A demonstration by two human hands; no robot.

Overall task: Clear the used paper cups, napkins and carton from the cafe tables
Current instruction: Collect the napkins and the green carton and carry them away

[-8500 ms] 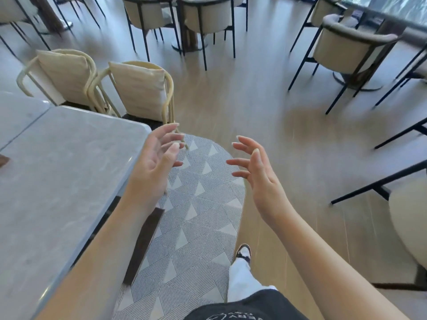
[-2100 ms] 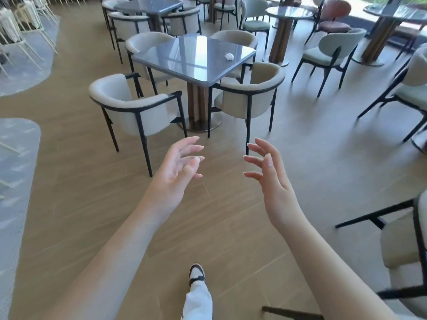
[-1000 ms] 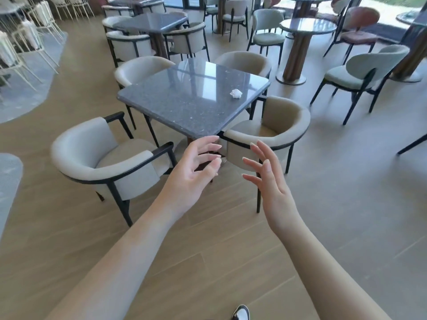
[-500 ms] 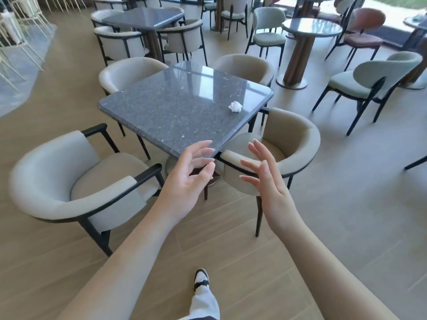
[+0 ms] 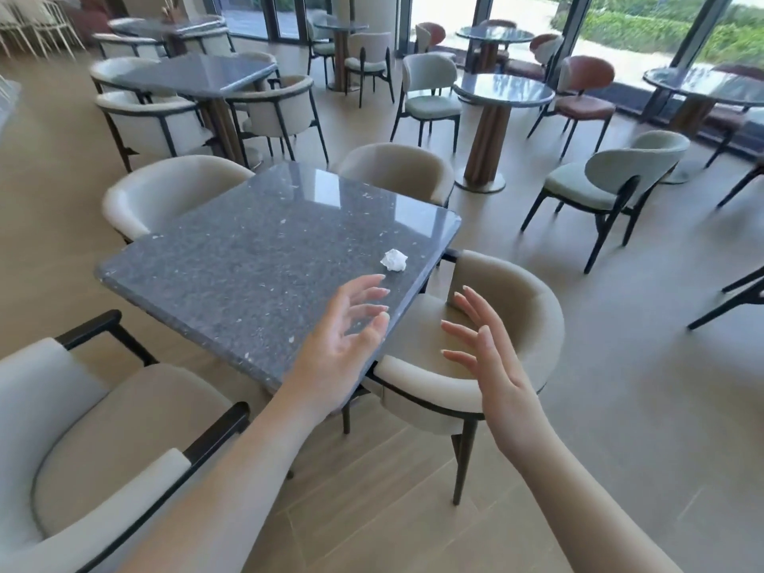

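One crumpled white napkin (image 5: 394, 259) lies on the square grey stone tabletop (image 5: 248, 262), close to its right edge and nearer the near-right corner than the far-right one. It's the only thing on that top; no cups or carton in view on it.

L hand (image 5: 345, 345) is held up over the near-right corner of the tabletop, fingers spread and only slightly bent, holding nothing; its fingertips are near the napkin but apart from it. R hand (image 5: 492, 357) is raised beside it, over the seat of the beige armchair (image 5: 516, 324) at the table's right edge, fingers apart and nearly straight, also holding nothing. The 2 hands face each other w/ a gap between them, not touching.

4 beige armchairs w/ black frames ring this table: 1 at the near-left (image 5: 82, 440), 1 at the far-left (image 5: 165, 188), 1 at the far side (image 5: 397, 167), plus the one under the R hand.

Beyond: 1 more square grey table (image 5: 198, 74) at the upper left w/ similar armchairs round it, and another square one behind it, partly hidden. 4 round tables on thick wooden pedestals show along the glazed wall; the nearest (image 5: 502, 91) stands right of centre. Pale green chairs and rust-backed chairs sit around them; exact count can't be told. Floor is light wood planks (image 5: 641, 366).
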